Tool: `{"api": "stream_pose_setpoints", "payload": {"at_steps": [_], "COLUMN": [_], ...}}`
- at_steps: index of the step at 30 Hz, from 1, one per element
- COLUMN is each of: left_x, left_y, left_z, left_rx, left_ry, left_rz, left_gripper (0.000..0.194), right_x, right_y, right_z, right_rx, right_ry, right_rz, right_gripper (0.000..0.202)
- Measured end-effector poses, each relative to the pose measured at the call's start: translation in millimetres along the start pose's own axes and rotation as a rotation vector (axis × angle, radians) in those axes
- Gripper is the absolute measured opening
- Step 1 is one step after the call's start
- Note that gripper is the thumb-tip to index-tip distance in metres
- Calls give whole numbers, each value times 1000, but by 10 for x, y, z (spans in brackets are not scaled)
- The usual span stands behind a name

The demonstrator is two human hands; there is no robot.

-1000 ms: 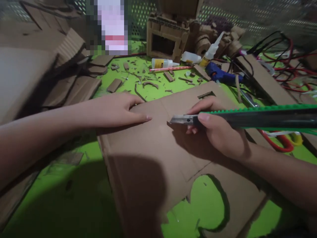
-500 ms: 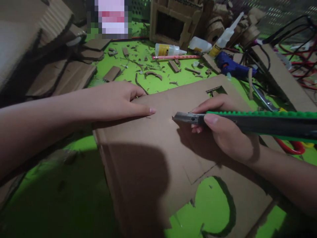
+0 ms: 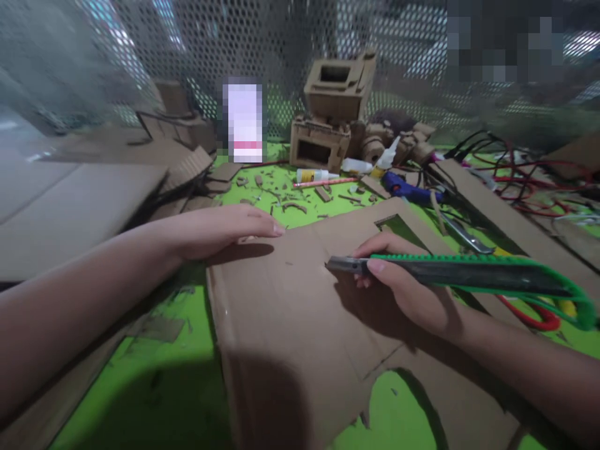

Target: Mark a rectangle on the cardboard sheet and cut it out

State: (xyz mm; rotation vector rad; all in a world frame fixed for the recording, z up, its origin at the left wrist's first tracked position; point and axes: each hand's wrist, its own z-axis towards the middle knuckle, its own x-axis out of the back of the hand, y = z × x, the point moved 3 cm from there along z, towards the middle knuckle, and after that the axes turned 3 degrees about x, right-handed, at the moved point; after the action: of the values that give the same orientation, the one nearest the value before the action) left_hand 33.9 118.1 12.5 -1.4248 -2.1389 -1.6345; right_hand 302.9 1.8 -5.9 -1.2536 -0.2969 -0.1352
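A brown cardboard sheet point(image 3: 290, 312) lies on the green surface, with a rectangular slot near its far right corner and a curved cutout at its near edge. My right hand point(image 3: 398, 281) is closed around a green and black box cutter point(image 3: 469, 273), whose blade tip touches the middle of the sheet. Thin cut or drawn lines show right of centre on the cardboard. At the sheet's far left edge is my left hand point(image 3: 229, 231), palm down, thumb and fingers loosely extended, holding nothing that shows.
Behind the sheet are cardboard scraps point(image 3: 323, 194), a pink pencil point(image 3: 325, 182), glue bottles point(image 3: 312, 175) and a blue glue gun point(image 3: 410, 189). Cardboard boxes point(image 3: 335, 94) stand farther back. To the right lie a metal tool point(image 3: 469, 236), red-handled scissors point(image 3: 539, 322) and tangled wires point(image 3: 515, 181).
The camera view has tilted up, showing more of the background. My left hand has slid back toward the sheet's far left edge, its thumb off the middle. The blade tip rests at about the same spot.
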Motion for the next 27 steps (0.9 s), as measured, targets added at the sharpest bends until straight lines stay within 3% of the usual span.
{"api": "stream_pose_setpoints", "payload": {"at_steps": [8,11,14,18,20,23,27], "left_x": [58,34,-83,-402,-631,-850,-897], "left_y": [144,94,-83,-260,-272,-243,-199], "left_z": [-342,-470,-587,-764,-833,-872,-837], "left_rx": [51,66,141,141,185,249,266], "left_ry": [62,189,208,129,-89,-229,-190], "left_rz": [-93,-385,-696,-861,-971,-1025,-1044], "left_gripper": [49,39,40,32,27,57,79], "right_x": [1,25,63,65,40,-6,-26], "right_y": [25,17,14,36,36,42,79], "right_z": [67,94,101,92,101,132,159], "right_rx": [-92,-121,-98,-104,-108,-114,-66], "right_ry": [-37,-9,42,86,95,103,130], "right_rz": [123,150,197,243,243,274,271], "right_gripper": [16,16,18,18,17,16,15]}}
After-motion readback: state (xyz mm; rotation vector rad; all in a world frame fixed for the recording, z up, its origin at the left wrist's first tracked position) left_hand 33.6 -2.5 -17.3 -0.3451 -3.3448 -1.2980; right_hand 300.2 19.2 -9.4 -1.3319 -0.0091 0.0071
